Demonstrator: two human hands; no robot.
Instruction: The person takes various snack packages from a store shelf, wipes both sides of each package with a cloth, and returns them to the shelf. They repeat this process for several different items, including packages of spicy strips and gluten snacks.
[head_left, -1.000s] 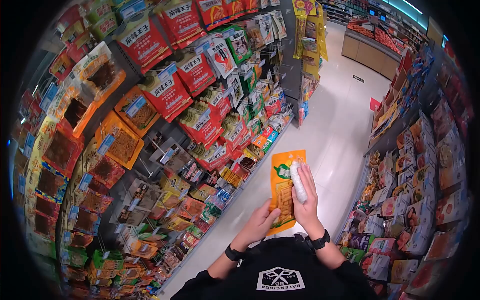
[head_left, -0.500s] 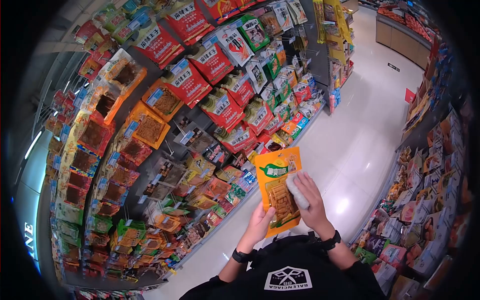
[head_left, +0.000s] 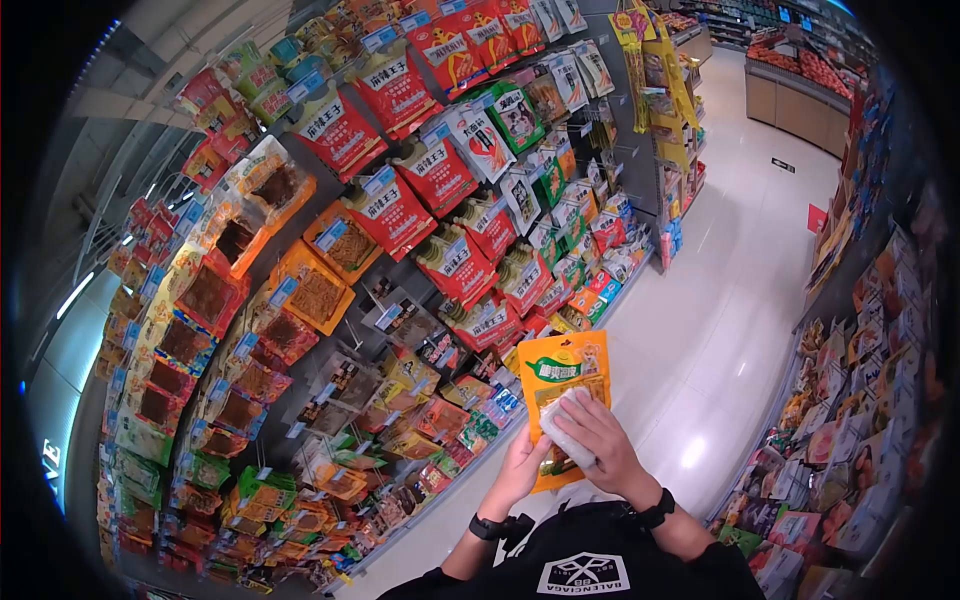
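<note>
An orange snack bag (head_left: 562, 352) with a green pepper-shaped logo and a clear window is held upright in front of my chest. My left hand (head_left: 516, 468) grips its lower left edge, thumb toward the front. In my right hand (head_left: 608, 448) is a folded white cloth (head_left: 566, 428), lying against the front of the bag with my fingers bent over it. Cloth and hand hide much of the window. A dark band circles each wrist.
At the left, a tall rack carries hanging snack bags, among them red packets (head_left: 395, 210) and orange ones (head_left: 312, 285). Another shelf of packaged goods (head_left: 800, 470) lines the right side. Between them runs a shiny pale aisle floor (head_left: 715, 300), with a produce stand (head_left: 800, 100) far back.
My right hand has moved the white cloth left and down, from the bag's right edge across its window. The bag sits slightly lower in view.
</note>
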